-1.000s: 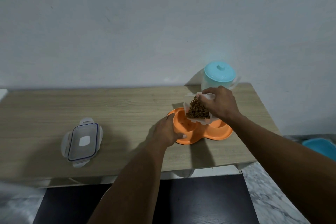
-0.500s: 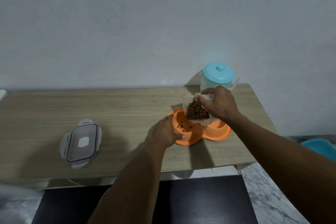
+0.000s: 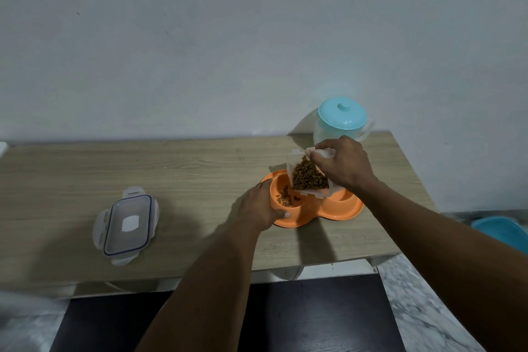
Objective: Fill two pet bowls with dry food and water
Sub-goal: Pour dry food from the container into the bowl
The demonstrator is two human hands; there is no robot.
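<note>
- A person stands at a light wooden table (image 3: 143, 168) set against a plain pale wall, seen from above through a head-worn camera.
- An orange double pet bowl (image 3: 337, 208) sits on the right part of the table, its two round wells side by side.
- The left hand (image 3: 261, 206) rests on the table with its fingers curled around the bowl's left rim, thumb lying on the near edge.
- The right hand (image 3: 343, 166) is closed around a clear plastic container (image 3: 297, 164), holding it tilted above the bowl with its open mouth facing down toward the left well.
- Brown dry kibble (image 3: 310, 176) fills the lower part of the tilted container; a few pieces (image 3: 285, 198) lie in the left well.
- The right well looks empty, though the container partly hides it.
- A clear jug with a turquoise lid (image 3: 342, 117) stands at the table's far right corner, just behind the right hand.
- The container's clear lid (image 3: 127, 224), with side clips, lies flat on the left part of the table, well apart from the bowl.
</note>
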